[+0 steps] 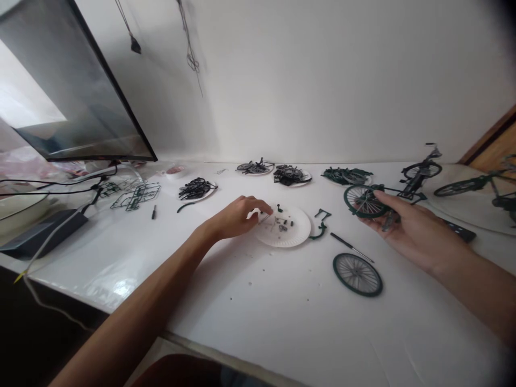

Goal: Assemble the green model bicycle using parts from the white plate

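My right hand [415,231] grips a partly built green model bicycle [365,201] at its spoked wheel, thumb on top and fingers beneath. My left hand [242,217] is at the left rim of a white paper plate [298,236], fingers bent, thumb and index fingertip a little apart. Several tiny metal and dark green parts [283,228] lie on that plate. To its right are a green curved mudguard piece [319,232] and a small green bracket [322,213]. A loose green-rimmed wheel [358,274] lies flat below a black-handled screwdriver [351,247].
Plates of bicycle parts [197,188] line the back by the wall. Dark model bicycles [421,169] stand at right. On the left are a monitor [76,97], green sprue frames [137,195], a short dark tool [153,212] and cables. Tiny bits [250,283] dot the table.
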`<state>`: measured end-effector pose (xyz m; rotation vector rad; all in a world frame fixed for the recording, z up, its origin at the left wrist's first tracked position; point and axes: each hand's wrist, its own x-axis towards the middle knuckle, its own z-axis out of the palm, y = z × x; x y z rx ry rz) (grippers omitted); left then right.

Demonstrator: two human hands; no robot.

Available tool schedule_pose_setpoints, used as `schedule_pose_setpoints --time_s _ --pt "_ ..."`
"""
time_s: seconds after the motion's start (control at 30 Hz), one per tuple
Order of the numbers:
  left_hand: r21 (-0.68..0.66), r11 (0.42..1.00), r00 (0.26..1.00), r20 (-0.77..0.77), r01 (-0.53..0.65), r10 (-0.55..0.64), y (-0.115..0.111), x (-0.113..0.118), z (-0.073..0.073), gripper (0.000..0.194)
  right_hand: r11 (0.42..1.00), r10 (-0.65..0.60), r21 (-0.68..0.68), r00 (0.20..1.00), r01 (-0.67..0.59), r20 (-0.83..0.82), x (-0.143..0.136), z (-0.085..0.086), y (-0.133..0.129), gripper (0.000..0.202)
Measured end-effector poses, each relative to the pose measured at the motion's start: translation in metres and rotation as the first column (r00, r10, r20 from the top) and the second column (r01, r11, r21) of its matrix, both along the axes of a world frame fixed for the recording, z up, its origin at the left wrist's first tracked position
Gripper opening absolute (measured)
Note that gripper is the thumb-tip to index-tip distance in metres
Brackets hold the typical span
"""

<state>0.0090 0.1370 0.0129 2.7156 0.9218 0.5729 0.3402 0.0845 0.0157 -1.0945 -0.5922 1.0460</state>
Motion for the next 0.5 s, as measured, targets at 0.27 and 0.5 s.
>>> schedule_pose_setpoints --time_s 0.27,0.5 --pt "0.067 0.995 0.996 -0.04 -0.073 0.075 0.0004 -0.0032 0.0019 0.036 1.0 0.019 0.01 0.999 -0.02 0.025 -0.0016 0.0007 -0.0017 0.012" --pt "0.135 0.989 0.993 -0.091 -0.059 0.071 0.0 0.0014 0.001 0.023 1.0 0.018 0.002 1.0 -0.018 0.021 -0.0022 0.0001 -0.0023 0.01"
